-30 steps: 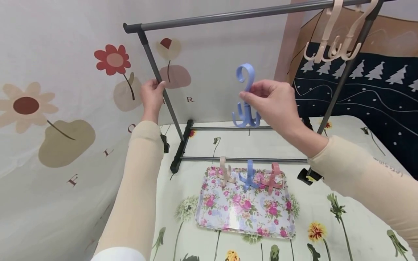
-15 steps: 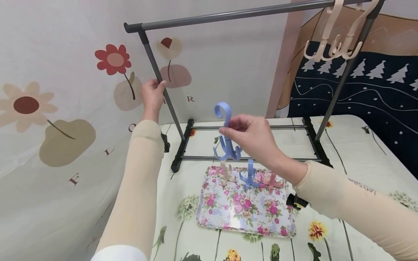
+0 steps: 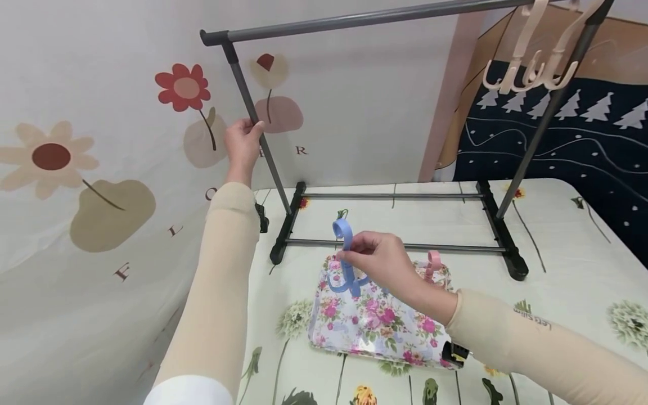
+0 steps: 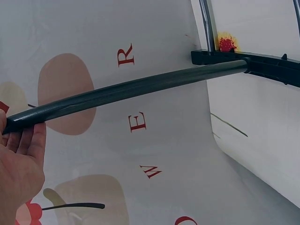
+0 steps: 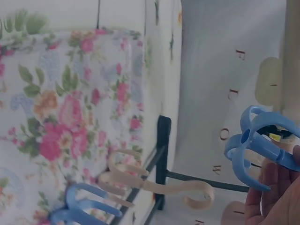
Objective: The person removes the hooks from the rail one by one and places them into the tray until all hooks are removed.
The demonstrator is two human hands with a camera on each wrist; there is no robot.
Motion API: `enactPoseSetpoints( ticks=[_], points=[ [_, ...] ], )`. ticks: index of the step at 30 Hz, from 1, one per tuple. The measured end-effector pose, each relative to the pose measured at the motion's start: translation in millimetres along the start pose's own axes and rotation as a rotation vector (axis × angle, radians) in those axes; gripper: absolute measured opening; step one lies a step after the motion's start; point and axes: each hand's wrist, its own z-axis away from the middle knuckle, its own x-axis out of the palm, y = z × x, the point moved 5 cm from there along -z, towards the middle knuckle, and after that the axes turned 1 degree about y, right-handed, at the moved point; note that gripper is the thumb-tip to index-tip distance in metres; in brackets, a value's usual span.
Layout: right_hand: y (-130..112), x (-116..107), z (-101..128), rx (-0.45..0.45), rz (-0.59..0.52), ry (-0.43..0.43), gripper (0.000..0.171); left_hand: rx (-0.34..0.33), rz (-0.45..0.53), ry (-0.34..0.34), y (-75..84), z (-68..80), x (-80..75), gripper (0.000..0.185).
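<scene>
A pale curtain fills the back, printed with big flowers and red letters. Below it runs the counter, flower-patterned too, and standing on that, the rack, grey bars on black feet. Right in front lies the tray, glossy and covered in pink roses.

Now the hands, well apart! The left hand is up on the rack's left post, thumb and fingers around it. The right hand has a blue hook pinched at the stem, curl on top, prongs down. In the head view it sits over the tray's far left part; touching or not, I can't tell.

High on the right, two cream hooks hang side by side from the top bar. Along the tray's far edge, the right wrist view catches a beige hook with a second blue hook beside it, while a pink hook peeks out behind the right hand's wrist.
</scene>
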Motion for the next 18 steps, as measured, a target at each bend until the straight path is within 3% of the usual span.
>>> enactPoseSetpoints(
  ticks=[7, 18],
  points=[
    [21.0, 16.2, 7.1, 0.014, -0.030, -0.065, 0.007, 0.026, -0.016, 0.012, -0.1, -1.7, 0.2, 0.038],
    [50.9, 32.6, 13.5, 0.002, 0.025, -0.080, 0.006, 0.032, -0.025, 0.016, 0.1, -2.1, 0.8, 0.037]
  ],
)
